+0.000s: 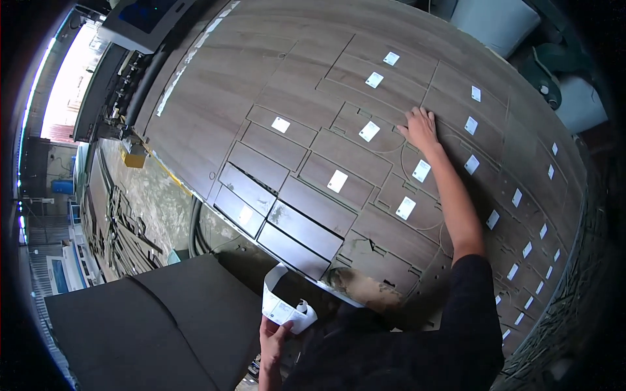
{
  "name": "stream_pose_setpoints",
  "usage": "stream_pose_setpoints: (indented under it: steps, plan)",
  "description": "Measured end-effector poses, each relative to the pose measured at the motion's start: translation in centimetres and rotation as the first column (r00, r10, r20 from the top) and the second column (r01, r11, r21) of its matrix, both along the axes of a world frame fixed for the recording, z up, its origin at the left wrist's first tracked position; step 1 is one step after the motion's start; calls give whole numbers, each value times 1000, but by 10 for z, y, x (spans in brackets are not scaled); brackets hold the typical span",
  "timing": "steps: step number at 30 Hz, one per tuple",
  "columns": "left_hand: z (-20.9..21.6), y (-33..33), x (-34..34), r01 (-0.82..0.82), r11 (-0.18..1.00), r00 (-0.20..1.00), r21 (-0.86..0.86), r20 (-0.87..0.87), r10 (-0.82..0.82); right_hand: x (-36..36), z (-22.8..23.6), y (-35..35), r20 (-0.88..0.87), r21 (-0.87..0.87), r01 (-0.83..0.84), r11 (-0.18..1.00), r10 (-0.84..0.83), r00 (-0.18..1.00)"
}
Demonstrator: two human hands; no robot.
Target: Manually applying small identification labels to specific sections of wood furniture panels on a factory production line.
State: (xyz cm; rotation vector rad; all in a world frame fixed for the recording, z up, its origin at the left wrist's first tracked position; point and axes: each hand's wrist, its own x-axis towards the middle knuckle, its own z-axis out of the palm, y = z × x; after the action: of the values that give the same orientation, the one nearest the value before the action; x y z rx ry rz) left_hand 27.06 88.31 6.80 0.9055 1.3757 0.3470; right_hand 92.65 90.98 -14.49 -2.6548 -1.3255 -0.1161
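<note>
My left hand (272,339), low in the picture, grips a roll of white labels (280,310) with a loose strip curling up from it. My right arm reaches far across a large brown cut board (280,78). On that board my right hand (420,128) lies with its fingers stretched and thumb apart, and nothing shows in it. What is under the palm is hidden. Nearest to it are a white label (369,131) on its left and another label (421,171) just below. Many other cut panels carry a label each.
A machine with a screen (140,23) and a dark roller (149,85) stand at the upper left. A stack of dark sheets (150,319) fills the lower left. Shiny dark panels (300,228) lie at the board's near edge. Offcut strips (124,228) litter the floor at left.
</note>
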Motion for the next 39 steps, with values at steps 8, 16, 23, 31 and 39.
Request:
stream_pose_setpoints:
  steps: [8, 16, 23, 31, 39]
  plan:
    - [-11, -1, 41, 36, 998, 999, -43, -8, -36, 19, 4, 2, -88, -10, -25, 1000, 24, 996]
    - [-2, 7, 57, 60, 997, 995, -55, -80, -64, 25, 18, 8, -87, -95, -105, 990, 97, 992]
    - [2, 12, 49, 43, 998, 998, -45, -36, -44, 15, 20, 7, -136, -52, -61, 997, 54, 989]
    - [-9, 20, 20, 144, 990, 962, -8, 234, -138, -184, 19, -41, -363, 441, 49, 896, 128, 923]
    - [-16, 51, -67, 269, 947, 871, 176, 376, -317, -478, 106, -141, -920, 240, 405, 882, 74, 385]
